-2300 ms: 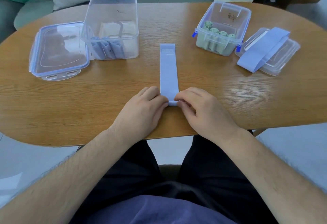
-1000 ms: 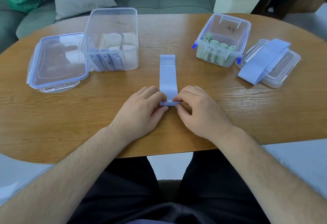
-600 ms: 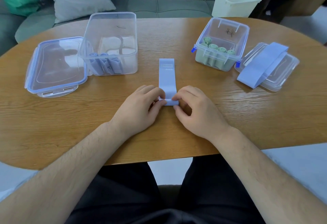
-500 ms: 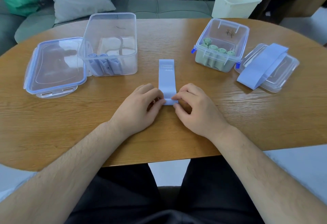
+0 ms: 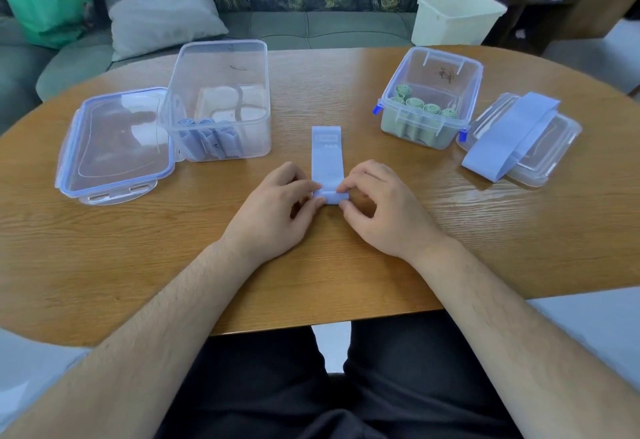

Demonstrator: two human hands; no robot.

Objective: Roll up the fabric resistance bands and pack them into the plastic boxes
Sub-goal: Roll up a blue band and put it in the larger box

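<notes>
Your left hand (image 5: 273,210) and right hand (image 5: 381,210) pinch the rolled near end of the blue band (image 5: 327,158), which lies flat on the table (image 5: 156,258). It looks soft, light and springy, so grip both roll edges firmly. Farther off, the left box (image 5: 221,67) holds blue rolls.

wooden table (image 5: 104,248); behind it a sofa (image 5: 329,28) with grey cushion (image 5: 162,19), green bag (image 5: 45,12), perhaps a cream bin (image 5: 453,19)

Head-worn view, downward over table (image 5: 346,282)
</notes>
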